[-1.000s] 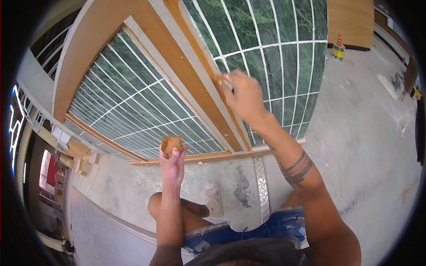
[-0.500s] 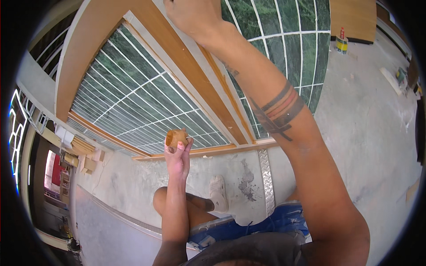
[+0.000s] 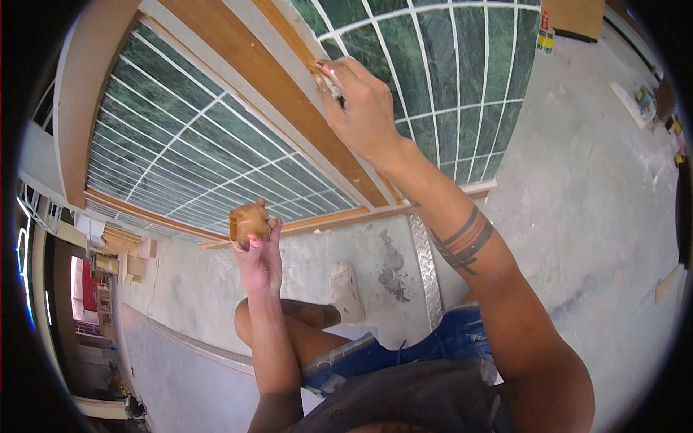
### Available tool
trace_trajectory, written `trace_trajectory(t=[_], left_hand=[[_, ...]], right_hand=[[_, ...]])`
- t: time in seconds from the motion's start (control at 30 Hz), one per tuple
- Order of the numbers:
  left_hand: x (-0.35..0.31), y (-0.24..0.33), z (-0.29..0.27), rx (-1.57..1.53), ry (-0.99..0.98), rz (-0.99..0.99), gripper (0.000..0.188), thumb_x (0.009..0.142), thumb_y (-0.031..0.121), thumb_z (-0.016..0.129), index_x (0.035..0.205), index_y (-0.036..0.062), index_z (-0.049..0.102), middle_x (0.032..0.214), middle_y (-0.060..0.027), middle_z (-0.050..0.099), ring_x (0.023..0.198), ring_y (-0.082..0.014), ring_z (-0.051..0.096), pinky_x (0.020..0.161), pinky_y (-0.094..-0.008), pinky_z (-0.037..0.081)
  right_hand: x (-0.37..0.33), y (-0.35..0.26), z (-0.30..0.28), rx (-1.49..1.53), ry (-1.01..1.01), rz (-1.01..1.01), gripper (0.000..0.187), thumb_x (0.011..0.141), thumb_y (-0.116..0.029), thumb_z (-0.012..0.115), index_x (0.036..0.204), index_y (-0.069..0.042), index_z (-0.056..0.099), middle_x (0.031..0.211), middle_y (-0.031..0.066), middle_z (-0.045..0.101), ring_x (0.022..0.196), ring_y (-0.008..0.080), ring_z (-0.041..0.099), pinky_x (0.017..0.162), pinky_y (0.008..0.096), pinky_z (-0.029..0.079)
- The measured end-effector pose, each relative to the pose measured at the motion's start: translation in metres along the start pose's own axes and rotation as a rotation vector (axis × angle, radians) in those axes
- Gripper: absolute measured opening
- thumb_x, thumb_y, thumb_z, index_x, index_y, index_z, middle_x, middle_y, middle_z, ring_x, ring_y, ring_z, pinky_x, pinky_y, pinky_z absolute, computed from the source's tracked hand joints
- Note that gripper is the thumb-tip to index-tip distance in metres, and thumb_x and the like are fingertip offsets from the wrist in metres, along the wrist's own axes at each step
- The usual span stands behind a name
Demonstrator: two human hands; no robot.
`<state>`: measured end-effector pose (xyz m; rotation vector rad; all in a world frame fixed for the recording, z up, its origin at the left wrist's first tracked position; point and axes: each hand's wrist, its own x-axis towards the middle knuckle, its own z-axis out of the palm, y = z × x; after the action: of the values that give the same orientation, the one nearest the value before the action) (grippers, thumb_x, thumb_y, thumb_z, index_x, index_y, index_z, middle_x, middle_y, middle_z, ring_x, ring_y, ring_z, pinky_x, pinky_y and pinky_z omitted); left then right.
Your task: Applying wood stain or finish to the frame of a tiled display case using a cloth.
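My left hand (image 3: 258, 249) is closed round a hollow, roll-like brown piece (image 3: 251, 222) with a ragged edge, held up in front of the lower end of a green tiled panel (image 3: 195, 137). Higher up, my right hand (image 3: 361, 101) is pinched shut against an orange-brown strip (image 3: 296, 36) beside a second green tiled panel (image 3: 433, 72). Something small and whitish (image 3: 333, 88) shows between the fingers; its kind cannot be made out. Pale bands and a wooden post (image 3: 289, 108) lie between the two panels.
A ridged metal strip (image 3: 424, 263) crosses the grey floor (image 3: 548, 238) near my foot (image 3: 348, 289). Pieces of wood and boxes (image 3: 130, 245) stand at the left. A small yellow-labelled can (image 3: 546, 42) sits at the far right, close to a wooden board (image 3: 570, 14).
My right hand has come down and nearer, from the upper edge to the strip between the panels. My left hand has shifted a little left with the brown piece. The whole view has also shifted.
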<state>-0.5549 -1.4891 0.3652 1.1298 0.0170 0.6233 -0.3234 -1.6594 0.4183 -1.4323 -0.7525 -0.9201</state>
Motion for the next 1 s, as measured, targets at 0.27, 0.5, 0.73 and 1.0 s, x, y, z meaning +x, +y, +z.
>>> trace_trajectory(t=[0.27, 0.5, 0.73, 1.0], left_hand=[[-0.003, 0.003, 0.002, 0.038, 0.015, 0.005, 0.074, 0.079, 0.022, 0.086, 0.138, -0.0001, 0.047, 0.146, -0.0213, 0.046, 0.101, -0.0195, 0.066, 0.108, -0.0432, 0.045], [-0.007, -0.005, -0.003, 0.061, 0.004, -0.012, 0.070, 0.081, 0.022, 0.084, 0.140, 0.0056, 0.050, 0.150, -0.0206, 0.043, 0.105, -0.0175, 0.065, 0.111, -0.0442, 0.042], [-0.004, -0.013, -0.006, 0.093, -0.025, -0.051, 0.067, 0.085, 0.023, 0.080, 0.140, 0.0045, 0.048, 0.152, -0.0206, 0.040, 0.108, -0.0184, 0.063, 0.113, -0.0445, 0.040], [0.000, -0.019, -0.003, 0.169, -0.057, -0.057, 0.078, 0.085, 0.032, 0.080, 0.145, 0.0026, 0.039, 0.154, -0.0219, 0.035, 0.110, -0.0207, 0.060, 0.112, -0.0428, 0.040]], right_hand=[[-0.104, 0.030, -0.009, 0.058, -0.017, 0.154, 0.020, 0.088, 0.000, 0.069, 0.107, 0.003, 0.067, 0.099, 0.0179, 0.067, 0.083, 0.0344, 0.068, 0.070, 0.0338, 0.053], [-0.218, 0.078, -0.012, 0.010, -0.005, 0.325, 0.020, 0.088, 0.000, 0.068, 0.108, 0.002, 0.067, 0.104, 0.0157, 0.068, 0.089, 0.0343, 0.070, 0.075, 0.0349, 0.056], [-0.330, 0.119, -0.047, -0.286, -0.375, 0.736, 0.020, 0.091, -0.011, 0.068, 0.107, 0.001, 0.071, 0.101, 0.0197, 0.069, 0.087, 0.0349, 0.070, 0.075, 0.0381, 0.055], [-0.361, 0.124, -0.047, -0.263, -0.206, 1.051, 0.026, 0.086, -0.022, 0.071, 0.104, -0.004, 0.075, 0.094, 0.0233, 0.071, 0.089, 0.0419, 0.069, 0.081, 0.0470, 0.054]])
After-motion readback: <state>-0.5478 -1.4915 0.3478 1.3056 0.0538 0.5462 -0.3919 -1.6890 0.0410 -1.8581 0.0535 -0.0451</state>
